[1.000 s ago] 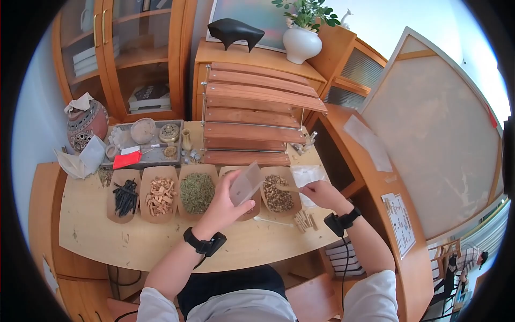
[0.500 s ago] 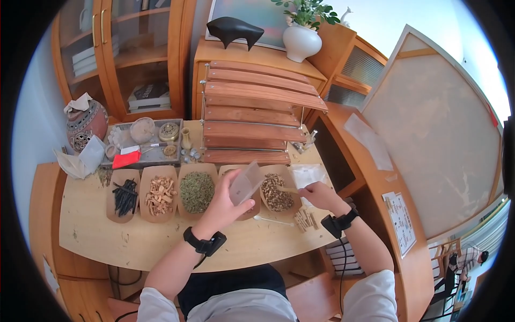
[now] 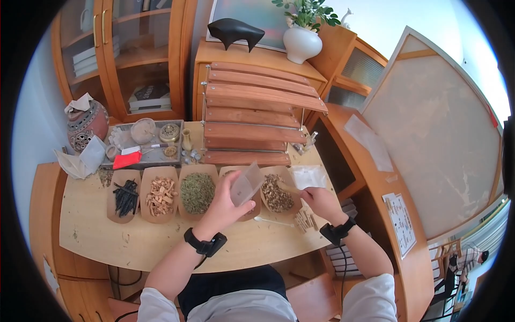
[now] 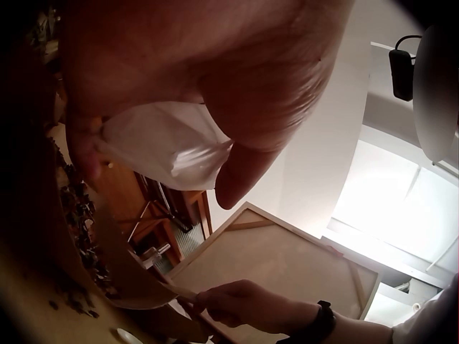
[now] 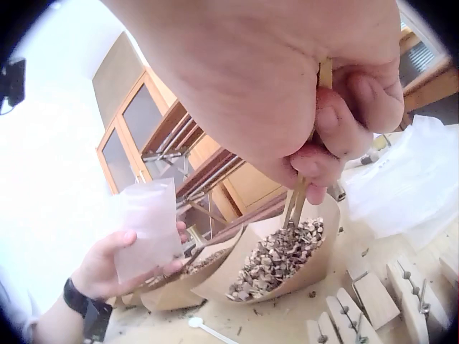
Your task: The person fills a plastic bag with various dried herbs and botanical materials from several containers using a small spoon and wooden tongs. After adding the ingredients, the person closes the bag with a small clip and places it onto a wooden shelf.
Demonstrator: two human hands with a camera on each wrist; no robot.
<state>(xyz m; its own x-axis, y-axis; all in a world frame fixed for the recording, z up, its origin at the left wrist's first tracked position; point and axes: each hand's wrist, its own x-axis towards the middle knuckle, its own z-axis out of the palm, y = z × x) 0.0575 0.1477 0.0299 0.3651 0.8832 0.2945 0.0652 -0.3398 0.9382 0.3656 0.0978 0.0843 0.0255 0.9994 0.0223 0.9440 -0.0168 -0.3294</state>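
My left hand [image 3: 221, 210] holds a translucent white pouch [image 3: 248, 185] upright between thumb and fingers, above the row of paper trays. My right hand [image 3: 323, 205] grips the handle of a wooden spoon [image 5: 295, 204]. The spoon's far end dips into chopped brown-and-cream dried pieces [image 5: 276, 261], which fill the right-hand paper tray [image 3: 292, 213]. Left of it, a tray of similar bits is partly hidden by my left hand. Farther left are dried green leaves [image 3: 197, 192], pale wood chips [image 3: 161, 196] and black sticks [image 3: 125, 197], each in its own tray.
Wooden clothespins [image 5: 351, 319] and a small white spoon [image 3: 272, 220] lie near the right tray. White pouches [image 3: 309, 176] lie beyond my right hand. A slatted wooden rack [image 3: 252, 115] stands behind the trays, with a grey tray [image 3: 123, 155] of small vessels to its left.
My right hand has shifted slightly toward me, and the spoon handle's angle has changed while its end stays in the chopped pieces. My left hand and the pouch hold still.
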